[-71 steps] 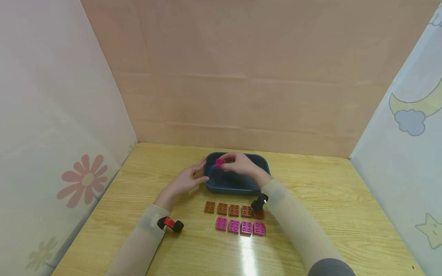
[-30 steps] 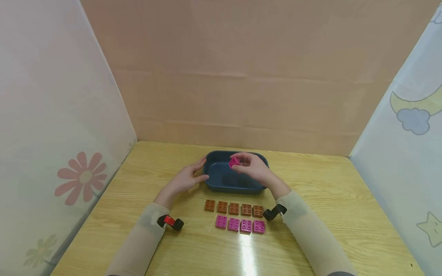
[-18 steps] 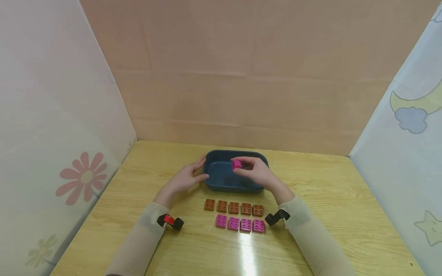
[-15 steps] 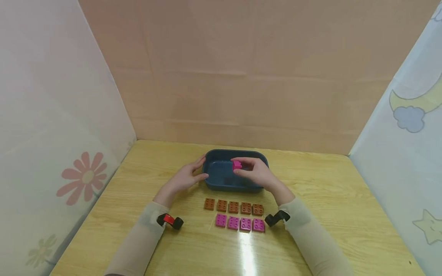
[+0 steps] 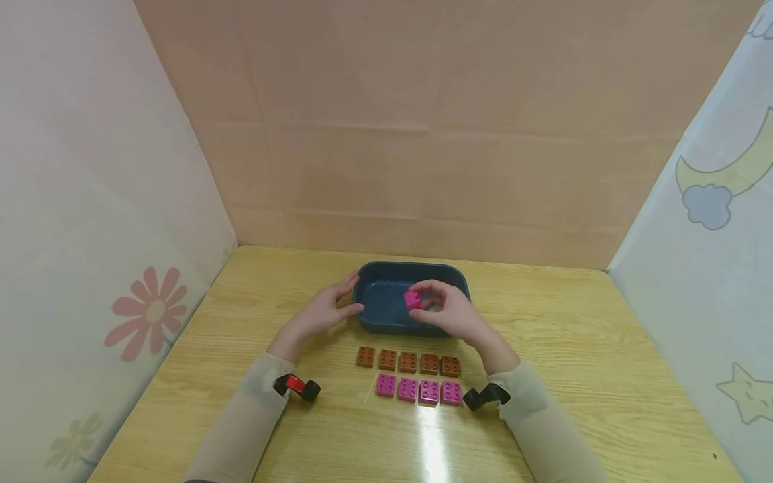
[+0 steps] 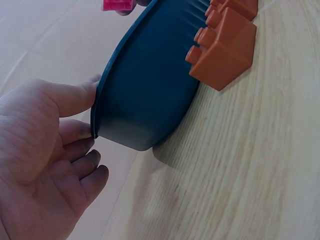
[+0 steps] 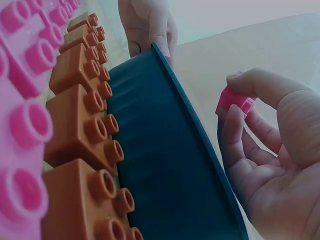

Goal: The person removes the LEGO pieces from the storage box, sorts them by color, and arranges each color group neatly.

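Note:
My right hand pinches a pink building block between thumb and fingertips. It is held over the dark blue plastic box, above its right half in the head view. In the right wrist view the block is up beyond the rim, and the other fingers are loosely bent. My left hand holds the left end of the box, thumb over the rim and fingers along the outside. The left wrist view shows that thumb and index finger at the rim.
In front of the box lies a row of brown blocks, studs up. Nearer to me is a row of pink blocks. All rest on the wooden table, which is backed by a plain brown wall covering.
My right hand has moved with the pink block from the box's left part rightward and slightly nearer, and the block has turned in my fingers. The left hand stays at the box.

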A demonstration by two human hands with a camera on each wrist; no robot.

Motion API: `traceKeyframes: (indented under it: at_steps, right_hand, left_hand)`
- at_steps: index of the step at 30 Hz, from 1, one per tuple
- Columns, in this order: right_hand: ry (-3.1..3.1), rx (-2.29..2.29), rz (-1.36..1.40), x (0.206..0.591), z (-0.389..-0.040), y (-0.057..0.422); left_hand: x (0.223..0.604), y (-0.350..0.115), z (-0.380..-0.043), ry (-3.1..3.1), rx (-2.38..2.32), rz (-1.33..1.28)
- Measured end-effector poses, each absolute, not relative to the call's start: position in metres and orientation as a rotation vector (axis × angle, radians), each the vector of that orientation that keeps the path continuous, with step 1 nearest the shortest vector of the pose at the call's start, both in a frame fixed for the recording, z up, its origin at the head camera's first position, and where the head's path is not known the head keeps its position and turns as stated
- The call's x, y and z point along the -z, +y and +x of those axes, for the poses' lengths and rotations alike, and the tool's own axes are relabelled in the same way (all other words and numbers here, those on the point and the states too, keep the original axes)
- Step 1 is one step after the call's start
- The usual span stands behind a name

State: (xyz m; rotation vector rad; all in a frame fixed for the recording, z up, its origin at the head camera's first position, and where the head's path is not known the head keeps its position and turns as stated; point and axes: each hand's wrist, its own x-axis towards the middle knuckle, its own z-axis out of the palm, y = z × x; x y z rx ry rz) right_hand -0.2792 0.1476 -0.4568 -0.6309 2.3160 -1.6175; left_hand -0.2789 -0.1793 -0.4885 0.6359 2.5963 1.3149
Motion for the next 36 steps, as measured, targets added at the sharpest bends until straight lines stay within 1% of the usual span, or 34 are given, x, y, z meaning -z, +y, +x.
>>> traceKeyframes:
  at_steps: [7, 15, 20, 36]
  right_hand:
    - [2.395, 1.536, -0.726, 0.449, -0.268, 0.146]
    - [2.461, 1.435, -0.909, 0.445, -0.252, 0.138]
    - [2.48, 1.338, -0.943, 0.444, -0.241, 0.134]
    - [2.466, 1.227, -1.065, 0.447, -0.224, 0.111]
  left_hand:
    - [0.489, -0.178, -0.281, 2.608, -1.304, 0.642]
    - [0.492, -0.178, -0.281, 2.653, -1.256, 0.65]
    - [0.497, -0.177, -0.279, 2.655, -1.258, 0.646]
    - [0.497, -0.174, -0.283, 2.643, -1.298, 0.637]
